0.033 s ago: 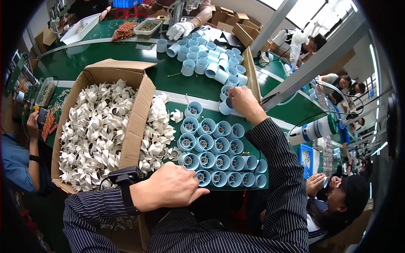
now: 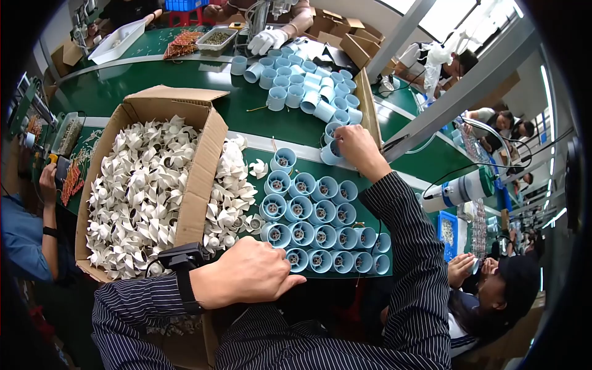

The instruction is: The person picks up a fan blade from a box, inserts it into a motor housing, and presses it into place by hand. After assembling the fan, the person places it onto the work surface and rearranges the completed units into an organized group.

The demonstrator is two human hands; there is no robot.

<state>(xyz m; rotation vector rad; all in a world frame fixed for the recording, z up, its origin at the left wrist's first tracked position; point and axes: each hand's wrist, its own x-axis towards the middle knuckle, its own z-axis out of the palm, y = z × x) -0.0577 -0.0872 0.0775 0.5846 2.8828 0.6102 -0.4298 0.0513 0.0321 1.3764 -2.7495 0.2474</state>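
My right hand (image 2: 361, 148) reaches to the far right of the block of cups, its fingers closed at the rim of a light blue cylindrical cup (image 2: 329, 154). Another blue cup (image 2: 331, 131) stands just behind that one. My left hand (image 2: 248, 272) is curled palm-down near the table's front edge, thumb pointing right; its fingertips are hidden. Beside it stand rows of blue cups (image 2: 300, 208) with small motor-like parts inside. A heap of white fan blades (image 2: 229, 197) lies left of the rows. More blades (image 2: 139, 191) fill an open cardboard box (image 2: 192, 203).
Many loose blue cups (image 2: 294, 94) crowd the far table (image 2: 185, 77), where a co-worker's white-gloved hand (image 2: 267, 41) works under a machine. A slanted metal post (image 2: 456, 92) rises at the right. Other people sit along both sides.
The co-worker's gloved hand at the far table has shifted slightly right. My own hands look almost unmoved.
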